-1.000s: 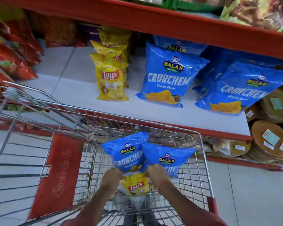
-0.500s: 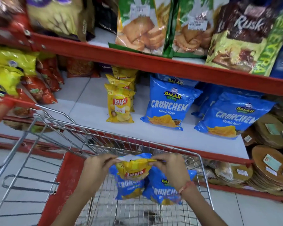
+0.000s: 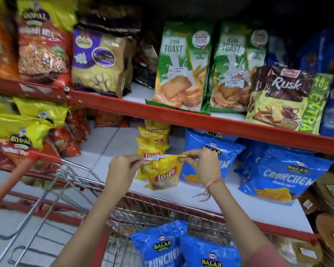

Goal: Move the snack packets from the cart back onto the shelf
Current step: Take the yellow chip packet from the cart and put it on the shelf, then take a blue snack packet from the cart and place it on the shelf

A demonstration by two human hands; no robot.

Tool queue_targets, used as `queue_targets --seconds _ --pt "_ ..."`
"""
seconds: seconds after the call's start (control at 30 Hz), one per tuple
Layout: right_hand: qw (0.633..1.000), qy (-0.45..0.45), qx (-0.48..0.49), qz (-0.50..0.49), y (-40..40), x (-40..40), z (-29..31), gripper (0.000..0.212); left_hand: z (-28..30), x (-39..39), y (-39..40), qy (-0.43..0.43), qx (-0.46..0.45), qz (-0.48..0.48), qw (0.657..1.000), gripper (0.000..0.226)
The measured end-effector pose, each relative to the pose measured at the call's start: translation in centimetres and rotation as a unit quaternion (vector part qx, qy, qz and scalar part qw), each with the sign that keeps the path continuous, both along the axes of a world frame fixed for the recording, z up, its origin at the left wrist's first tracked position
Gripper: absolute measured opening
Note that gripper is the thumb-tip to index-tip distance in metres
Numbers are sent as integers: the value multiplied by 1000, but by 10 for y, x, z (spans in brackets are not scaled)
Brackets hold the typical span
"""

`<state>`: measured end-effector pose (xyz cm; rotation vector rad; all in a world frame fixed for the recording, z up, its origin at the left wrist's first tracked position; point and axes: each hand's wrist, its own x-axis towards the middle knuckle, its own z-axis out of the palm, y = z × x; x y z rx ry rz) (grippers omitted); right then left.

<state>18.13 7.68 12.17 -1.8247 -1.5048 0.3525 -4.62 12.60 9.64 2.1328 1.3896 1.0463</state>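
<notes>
A yellow Lay's packet (image 3: pixel 163 174) hangs by its top edge between my left hand (image 3: pixel 122 168) and my right hand (image 3: pixel 202 163), both pinching its corners. It is held over the white lower shelf (image 3: pixel 229 207), just in front of a row of yellow Lay's packets (image 3: pixel 152 140) standing there. Two blue Balaji Crunchem packets (image 3: pixel 183 247) lie in the wire cart (image 3: pixel 69 180) below my forearms. More blue Crunchem packets (image 3: pixel 278 174) stand on the shelf to the right.
The red upper shelf rail (image 3: pixel 201 118) runs just above my hands, carrying toast packets (image 3: pixel 183 70) and a Rusk packet (image 3: pixel 283 99). Yellow Gopal packets (image 3: pixel 21 130) and red packets fill the left. Round brown stacks (image 3: pixel 332 224) sit at the lower right.
Both hands lifted the yellow Lay's packet up out of the cart to the lower shelf. The two blue packets dropped back into the cart. The view tilted upward.
</notes>
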Motion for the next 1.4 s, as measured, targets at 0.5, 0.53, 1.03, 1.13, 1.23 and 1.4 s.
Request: queue_targets --seconds 0.5,0.53,1.03,1.13,1.23,1.4 --pt "998 52 2 -36 9 -13 -73 41 -68 -13 4 -73 -46 76 993 22" --pt "997 51 30 -43 -1 -15 -80 36 -77 -17 -7 -86 -35 94 991 21" --pt "866 -153 -475 20 -127 22 -192 61 -197 52 -112 72 -359 -146 919 45" --pt "856 -166 -489 -12 -144 47 -190 52 -196 88 -116 113 -367 -183 905 47" --pt "836 -202 -510 -37 -159 61 -188 39 -197 103 -119 181 -355 -180 900 40" --pt "823 -260 -503 -46 -177 65 -187 23 -202 95 -130 175 -338 -167 909 27"
